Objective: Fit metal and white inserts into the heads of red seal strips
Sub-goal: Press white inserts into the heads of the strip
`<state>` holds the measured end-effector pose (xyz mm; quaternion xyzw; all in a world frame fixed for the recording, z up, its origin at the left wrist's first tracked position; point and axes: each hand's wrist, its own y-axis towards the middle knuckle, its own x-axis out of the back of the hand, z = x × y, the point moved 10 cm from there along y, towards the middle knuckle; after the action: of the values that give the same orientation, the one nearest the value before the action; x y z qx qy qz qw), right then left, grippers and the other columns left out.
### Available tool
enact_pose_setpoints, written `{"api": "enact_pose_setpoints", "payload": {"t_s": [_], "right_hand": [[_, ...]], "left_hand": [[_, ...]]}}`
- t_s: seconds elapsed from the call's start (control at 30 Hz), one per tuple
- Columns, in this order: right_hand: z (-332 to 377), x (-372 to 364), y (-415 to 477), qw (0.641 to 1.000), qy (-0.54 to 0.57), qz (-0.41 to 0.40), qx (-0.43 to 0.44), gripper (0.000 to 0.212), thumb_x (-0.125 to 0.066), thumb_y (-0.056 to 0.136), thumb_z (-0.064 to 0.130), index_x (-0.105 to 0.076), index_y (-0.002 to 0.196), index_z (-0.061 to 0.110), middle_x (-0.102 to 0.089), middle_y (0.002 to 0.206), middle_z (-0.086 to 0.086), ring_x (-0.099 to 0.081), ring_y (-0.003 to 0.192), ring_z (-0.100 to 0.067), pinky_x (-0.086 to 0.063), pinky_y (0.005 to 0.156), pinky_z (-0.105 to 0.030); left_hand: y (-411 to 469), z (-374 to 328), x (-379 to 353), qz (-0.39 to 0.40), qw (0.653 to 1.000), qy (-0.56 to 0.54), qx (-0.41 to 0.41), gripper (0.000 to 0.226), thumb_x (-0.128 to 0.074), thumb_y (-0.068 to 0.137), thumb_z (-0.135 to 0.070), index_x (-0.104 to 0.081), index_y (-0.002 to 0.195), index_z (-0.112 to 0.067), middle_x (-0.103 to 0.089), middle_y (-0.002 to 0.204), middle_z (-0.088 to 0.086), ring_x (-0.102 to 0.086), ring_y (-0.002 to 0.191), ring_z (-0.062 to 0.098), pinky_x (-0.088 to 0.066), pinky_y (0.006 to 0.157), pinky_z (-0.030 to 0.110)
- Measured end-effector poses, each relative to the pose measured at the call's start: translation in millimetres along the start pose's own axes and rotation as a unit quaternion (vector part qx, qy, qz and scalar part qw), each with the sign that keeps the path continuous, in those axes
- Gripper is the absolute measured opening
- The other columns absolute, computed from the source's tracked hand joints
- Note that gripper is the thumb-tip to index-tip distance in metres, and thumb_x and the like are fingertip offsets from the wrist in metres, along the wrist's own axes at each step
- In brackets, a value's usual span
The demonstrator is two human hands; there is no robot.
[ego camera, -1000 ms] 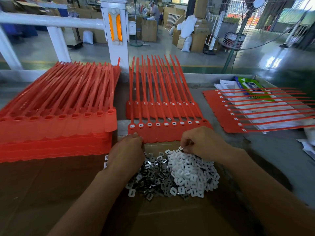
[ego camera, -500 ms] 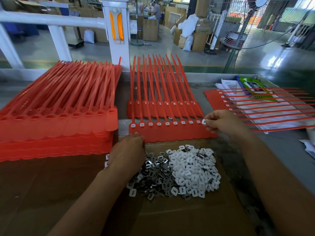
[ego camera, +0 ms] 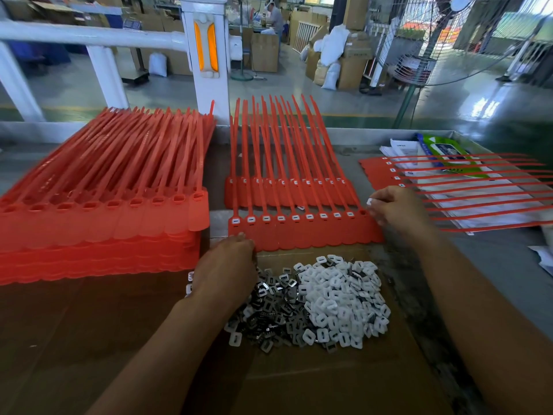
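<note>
A joined row of red seal strips (ego camera: 302, 232) lies in front of me, most heads showing white inserts. My right hand (ego camera: 395, 208) pinches a white insert (ego camera: 370, 201) just above the rightmost head (ego camera: 362, 212), which looks unfilled. Below the row sits a heap of metal inserts (ego camera: 275, 313) and white inserts (ego camera: 341, 298) on cardboard. My left hand (ego camera: 227, 265) rests fingers-down on the left edge of the metal heap, fingers curled; what it holds is hidden.
A tall stack of red strip sheets (ego camera: 98, 211) fills the left. A filled sheet (ego camera: 449, 190) lies at the right over papers and a green packet (ego camera: 446, 151). More strips (ego camera: 284, 163) lie behind the row. A white rail post (ego camera: 206, 55) stands beyond the table.
My right hand left the white heap with an insert and moved up and right to the rightmost strip head. My left hand stayed on the metal heap.
</note>
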<state>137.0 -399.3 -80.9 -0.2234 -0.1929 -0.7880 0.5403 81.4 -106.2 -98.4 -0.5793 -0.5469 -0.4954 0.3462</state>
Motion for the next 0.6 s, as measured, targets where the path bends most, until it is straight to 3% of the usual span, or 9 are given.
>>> {"api": "enact_pose_setpoints", "payload": {"t_s": [0.1, 0.23, 0.6], "right_hand": [[-4, -2, 5, 0.999, -0.046, 0.011, -0.001, 0.005, -0.059, 0.088, 0.011, -0.061, 0.087, 0.016, -0.060, 0.080, 0.002, -0.056, 0.073, -0.013, -0.044, 0.059, -0.024], [-11, -9, 8, 0.997, -0.077, 0.025, -0.009, 0.007, -0.062, 0.086, 0.010, -0.067, 0.090, 0.012, -0.060, 0.087, -0.002, -0.054, 0.084, -0.016, -0.045, 0.076, -0.032], [-9, -17, 13, 0.990, -0.132, 0.055, 0.007, 0.007, -0.062, 0.085, 0.008, -0.068, 0.087, 0.013, -0.061, 0.087, -0.003, -0.054, 0.084, -0.016, -0.040, 0.074, -0.027]], "left_hand": [[0, 0, 0, 0.002, 1.000, 0.000, 0.000, 0.034, -0.039, 0.089, -0.006, -0.059, 0.115, -0.016, -0.054, 0.127, -0.001, -0.053, 0.113, 0.017, -0.045, 0.087, 0.031], [0, -1, 1, -0.001, 1.000, -0.002, -0.001, 0.034, -0.040, 0.089, -0.006, -0.059, 0.115, -0.016, -0.055, 0.126, -0.001, -0.053, 0.112, 0.017, -0.046, 0.087, 0.031], [0, 1, 0, -0.002, 1.000, -0.004, 0.003, 0.033, -0.040, 0.089, -0.007, -0.061, 0.112, -0.016, -0.056, 0.124, -0.001, -0.054, 0.110, 0.017, -0.046, 0.084, 0.030]]}}
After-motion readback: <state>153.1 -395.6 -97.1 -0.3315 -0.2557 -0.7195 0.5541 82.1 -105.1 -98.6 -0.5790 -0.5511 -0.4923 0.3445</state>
